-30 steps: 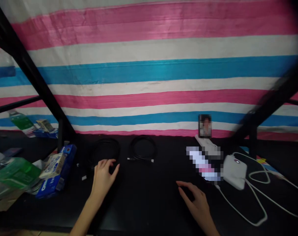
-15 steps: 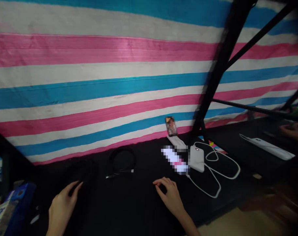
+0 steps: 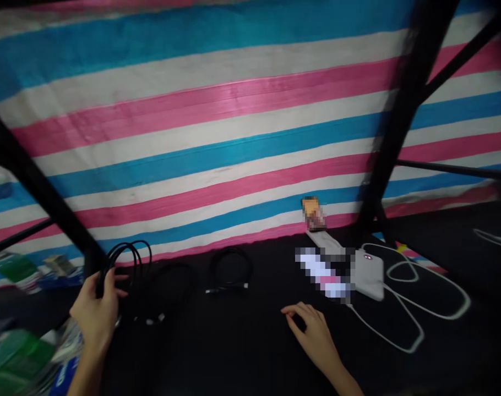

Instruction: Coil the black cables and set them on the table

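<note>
Left fingers (image 3: 109,283) holding looped black cable (image 3: 135,253), glossy striped sheeting (image 3: 234,148) behind

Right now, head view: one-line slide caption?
Left hand holding looped black cable; another coiled cable lies on the black table between it and the right hand.

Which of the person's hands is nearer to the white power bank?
Right: the right hand is left of the white power bank, closer to the camera; the left hand is much farther left, holding looped black cable.
</note>
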The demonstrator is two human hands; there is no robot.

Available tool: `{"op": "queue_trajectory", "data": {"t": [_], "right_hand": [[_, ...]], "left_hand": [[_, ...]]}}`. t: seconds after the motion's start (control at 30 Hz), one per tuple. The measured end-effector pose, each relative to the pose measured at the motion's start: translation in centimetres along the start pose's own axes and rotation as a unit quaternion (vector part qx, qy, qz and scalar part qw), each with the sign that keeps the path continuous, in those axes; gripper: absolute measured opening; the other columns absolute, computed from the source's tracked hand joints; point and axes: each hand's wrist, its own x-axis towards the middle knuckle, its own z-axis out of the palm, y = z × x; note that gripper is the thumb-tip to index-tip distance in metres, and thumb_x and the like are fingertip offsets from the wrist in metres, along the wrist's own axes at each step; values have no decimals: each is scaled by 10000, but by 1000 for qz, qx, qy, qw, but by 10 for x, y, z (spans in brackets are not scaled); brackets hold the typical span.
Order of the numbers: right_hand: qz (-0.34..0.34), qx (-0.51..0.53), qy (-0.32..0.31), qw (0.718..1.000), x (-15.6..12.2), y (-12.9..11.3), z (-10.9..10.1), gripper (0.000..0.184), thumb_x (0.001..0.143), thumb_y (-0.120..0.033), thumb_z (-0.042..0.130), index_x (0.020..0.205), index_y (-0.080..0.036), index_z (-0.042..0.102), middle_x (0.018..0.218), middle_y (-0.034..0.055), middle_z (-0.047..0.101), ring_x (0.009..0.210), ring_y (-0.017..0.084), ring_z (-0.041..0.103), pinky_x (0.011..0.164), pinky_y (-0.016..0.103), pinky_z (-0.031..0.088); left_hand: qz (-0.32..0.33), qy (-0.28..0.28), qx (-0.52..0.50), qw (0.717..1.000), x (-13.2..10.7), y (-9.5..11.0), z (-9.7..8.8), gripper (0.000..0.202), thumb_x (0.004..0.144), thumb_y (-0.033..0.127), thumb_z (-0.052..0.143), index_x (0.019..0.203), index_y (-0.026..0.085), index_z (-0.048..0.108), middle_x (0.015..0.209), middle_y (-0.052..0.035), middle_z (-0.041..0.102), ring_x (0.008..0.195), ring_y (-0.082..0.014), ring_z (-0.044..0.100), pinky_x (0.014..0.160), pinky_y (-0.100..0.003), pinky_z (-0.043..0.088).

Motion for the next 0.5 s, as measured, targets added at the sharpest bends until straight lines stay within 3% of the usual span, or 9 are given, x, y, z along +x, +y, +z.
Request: {"op": "queue_trajectory", "data": {"t": [0.03, 0.1, 0.17, 0.23, 0.33, 0.37, 0.43, 0.5], "right_hand": [[-2, -1, 0, 1000, 1, 2, 1, 201, 829, -270, 485, 883, -278, 679, 847, 15, 667, 884, 219, 615, 846, 400, 392], [-6, 7, -5, 1000, 3, 2, 2, 197, 820, -302, 506, 895, -279, 687, 847, 22, 673, 873, 224, 621, 838, 402, 403], [-13, 39, -21, 999, 4, -3, 3, 210, 831, -334, 506, 916, -281, 691, 870, 28, 682, 887, 225, 623, 858, 405, 406], [-12, 88, -46, 995, 1, -15, 6, 231, 842, -373, 502, 940, -287, 694, 915, 31, 692, 928, 228, 619, 908, 414, 393], [22, 176, -91, 980, -12, -41, 14, 309, 851, -459, 483, 1007, -291, 690, 972, 41, 695, 1015, 245, 587, 966, 430, 369], [35, 217, -112, 969, -18, -51, 17, 363, 867, -492, 445, 1054, -286, 678, 977, 47, 693, 1021, 244, 581, 974, 432, 366], [56, 320, -161, 932, -29, -67, 23, 497, 902, -544, 321, 1151, -252, 636, 989, 66, 685, 1001, 233, 587, 984, 438, 365], [71, 409, -192, 889, -37, -79, 27, 581, 919, -562, 229, 1225, -220, 586, 1043, 79, 668, 1026, 226, 579, 1005, 438, 349]], "left_hand": [[14, -3, -36, 999, -8, 7, -5, 344, 827, 498, 455, 1011, 219, 537, 745, 43, 617, 612, -124, 568, 640, -240, 418], [29, -53, -104, 993, -30, 17, -10, 361, 831, 521, 428, 1011, 216, 498, 698, 37, 615, 450, -99, 483, 494, -227, 395], [26, -160, -174, 971, -55, 20, -8, 354, 833, 518, 429, 1021, 221, 475, 642, 39, 612, 358, -84, 390, 377, -210, 303], [9, -246, -186, 951, -84, 20, -1, 357, 844, 514, 415, 1049, 226, 466, 628, 39, 614, 341, -77, 348, 345, -200, 261], [6, -308, -145, 940, -133, 19, 13, 334, 868, 498, 371, 964, 212, 514, 571, 36, 586, 364, -85, 383, 374, -201, 299], [24, -323, -126, 938, -149, 20, 17, 318, 877, 477, 365, 934, 210, 529, 595, 24, 604, 412, -93, 459, 427, -200, 357], [67, -358, -96, 927, -180, 24, 26, 294, 889, 431, 368, 1045, 230, 515, 634, 27, 634, 499, -108, 563, 532, -201, 430], [116, -425, -86, 894, -208, 25, 36, 319, 897, 378, 365, 1173, 255, 466, 650, 33, 661, 564, -123, 622, 578, -202, 465]]}}
